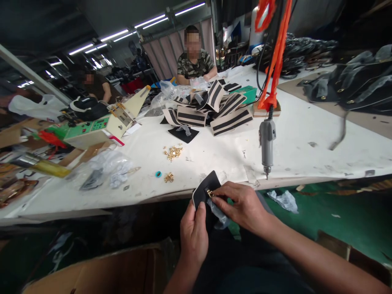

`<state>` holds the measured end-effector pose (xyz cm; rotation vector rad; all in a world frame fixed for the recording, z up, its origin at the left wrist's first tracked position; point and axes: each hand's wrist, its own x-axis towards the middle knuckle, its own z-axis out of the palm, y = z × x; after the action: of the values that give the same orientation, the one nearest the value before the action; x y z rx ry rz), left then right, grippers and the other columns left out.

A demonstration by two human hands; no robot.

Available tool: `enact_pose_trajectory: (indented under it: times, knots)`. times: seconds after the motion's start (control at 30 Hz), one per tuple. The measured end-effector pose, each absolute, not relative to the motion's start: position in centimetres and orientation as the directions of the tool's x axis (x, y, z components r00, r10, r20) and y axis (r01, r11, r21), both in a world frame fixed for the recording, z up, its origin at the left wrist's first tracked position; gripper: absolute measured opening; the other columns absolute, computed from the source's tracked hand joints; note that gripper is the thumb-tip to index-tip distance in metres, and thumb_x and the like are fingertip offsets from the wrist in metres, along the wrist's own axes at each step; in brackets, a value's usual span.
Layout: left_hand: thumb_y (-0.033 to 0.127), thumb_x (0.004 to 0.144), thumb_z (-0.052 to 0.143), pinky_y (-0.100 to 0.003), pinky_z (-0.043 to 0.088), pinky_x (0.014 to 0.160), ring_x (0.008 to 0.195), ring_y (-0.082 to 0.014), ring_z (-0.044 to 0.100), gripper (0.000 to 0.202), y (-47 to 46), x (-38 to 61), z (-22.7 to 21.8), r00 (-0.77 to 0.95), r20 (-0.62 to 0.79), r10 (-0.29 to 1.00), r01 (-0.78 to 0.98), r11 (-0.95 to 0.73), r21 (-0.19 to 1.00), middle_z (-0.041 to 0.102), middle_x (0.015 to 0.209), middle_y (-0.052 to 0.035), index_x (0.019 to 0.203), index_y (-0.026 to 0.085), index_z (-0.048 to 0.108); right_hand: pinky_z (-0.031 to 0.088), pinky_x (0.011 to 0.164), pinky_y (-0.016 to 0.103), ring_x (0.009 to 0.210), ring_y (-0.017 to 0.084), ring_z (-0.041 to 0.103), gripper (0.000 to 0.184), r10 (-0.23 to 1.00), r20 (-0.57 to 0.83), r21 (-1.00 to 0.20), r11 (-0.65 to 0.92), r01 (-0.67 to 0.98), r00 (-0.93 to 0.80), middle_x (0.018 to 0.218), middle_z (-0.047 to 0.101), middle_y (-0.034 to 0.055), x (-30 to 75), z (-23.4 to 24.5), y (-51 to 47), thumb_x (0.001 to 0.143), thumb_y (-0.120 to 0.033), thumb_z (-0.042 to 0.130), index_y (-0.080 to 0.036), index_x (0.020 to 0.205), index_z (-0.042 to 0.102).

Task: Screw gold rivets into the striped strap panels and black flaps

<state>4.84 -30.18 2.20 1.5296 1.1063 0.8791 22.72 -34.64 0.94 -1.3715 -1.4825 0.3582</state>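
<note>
My left hand point(195, 228) is closed on the lower edge of a dark leather-like panel point(211, 181) with a pale rim, thumb on its face. A small gold metal fitting point(209, 193) sits against the panel, pinched by the thumb and forefinger of my right hand point(241, 204). Crumpled clear plastic film point(219, 214) hangs below the fitting. On the table beyond lie a loose heap of small gold hardware pieces point(174, 152), a smaller gold pile point(168, 177) and a blue ring point(158, 174).
A grey electric screwdriver point(268, 141) hangs bit-down on the right from orange strips point(277, 53). Striped panels point(214, 108) are heaped on the white table point(214, 157). A green-faced machine point(92, 130) stands left. A person point(196, 61) sits opposite. A cardboard box point(101, 271) is below.
</note>
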Motion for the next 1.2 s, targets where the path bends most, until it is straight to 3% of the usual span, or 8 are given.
enact_pose_trajectory:
  times: [0.2,0.33,0.6,0.87,0.93,1.07,1.2]
  knots:
    - [0.053,0.101,0.061,-0.036,0.055,0.106,0.122,-0.031,0.07,0.045,-30.7,4.3,2.5,0.354,-0.029,0.935,0.191,-0.041,0.981,0.077,0.131,-0.0071,0.13,0.023,0.076,0.057,0.075,0.033,0.083,0.021,0.074,0.015,0.828,0.552,-0.676,0.37,0.637,0.105,0.097,0.077,0.0072,23.1,1.7,-34.8,0.106,-0.026,0.062,-0.022,0.113,0.074]
    - [0.053,0.101,0.062,-0.034,0.054,0.105,0.121,-0.0303,0.07,0.044,-30.7,4.0,2.9,0.374,-0.066,0.925,0.173,0.001,0.985,0.077,0.131,-0.0064,0.13,0.023,0.076,0.058,0.077,0.032,0.088,0.02,0.073,0.011,0.828,0.561,-0.673,0.477,0.565,-0.032,0.1,0.075,0.0067,23.7,1.8,-34.5,0.106,-0.027,0.065,-0.023,0.113,0.073]
    - [0.048,0.103,0.061,-0.03,0.051,0.102,0.113,-0.026,0.07,0.041,-30.7,3.5,3.5,0.436,-0.081,0.896,0.106,0.038,0.994,0.079,0.125,-0.0068,0.129,0.02,0.076,0.057,0.08,0.03,0.094,0.019,0.071,0.019,0.826,0.545,-0.703,0.543,0.458,-0.142,0.106,0.072,0.0072,24.2,1.7,-34.4,0.107,-0.018,0.062,-0.025,0.12,0.074]
    - [0.047,0.104,0.059,-0.029,0.051,0.093,0.102,-0.0237,0.069,0.04,-30.9,3.1,3.5,0.445,-0.092,0.891,0.052,0.077,0.996,0.08,0.116,-0.0067,0.125,0.019,0.078,0.059,0.08,0.029,0.093,0.019,0.071,0.013,0.889,0.427,-0.75,0.452,0.484,-0.167,0.105,0.069,0.0067,24.3,1.4,-34.0,0.107,-0.025,0.064,-0.026,0.114,0.075]
    - [0.047,0.104,0.059,-0.031,0.052,0.096,0.105,-0.025,0.07,0.04,-30.9,3.0,3.6,0.437,-0.079,0.896,0.009,0.083,0.996,0.08,0.118,-0.0079,0.126,0.018,0.077,0.061,0.082,0.03,0.096,0.021,0.07,0.017,0.894,0.433,-0.754,0.428,0.498,-0.113,0.111,0.069,0.0083,24.1,1.5,-33.9,0.105,-0.028,0.068,-0.027,0.121,0.073]
    - [0.047,0.101,0.064,-0.034,0.051,0.103,0.111,-0.0274,0.07,0.041,-30.5,2.6,3.2,0.331,-0.09,0.939,-0.115,0.134,0.984,0.08,0.12,-0.0097,0.125,0.017,0.078,0.063,0.069,0.027,0.091,0.021,0.071,0.031,0.849,0.527,-0.706,0.408,0.578,0.045,0.116,0.068,0.0091,23.4,2.1,-34.7,0.1,-0.033,0.074,-0.03,0.13,0.068]
    - [0.047,0.09,0.074,-0.041,0.05,0.109,0.117,-0.0322,0.071,0.043,-30.4,1.7,2.4,0.125,-0.223,0.967,-0.42,0.256,0.871,0.081,0.116,-0.012,0.119,0.015,0.079,0.069,0.082,0.037,0.103,0.031,0.075,0.041,0.791,0.609,-0.587,0.497,0.639,-0.057,0.124,0.071,0.0121,21.8,1.7,-36.7,0.094,-0.047,0.077,-0.032,0.131,0.073]
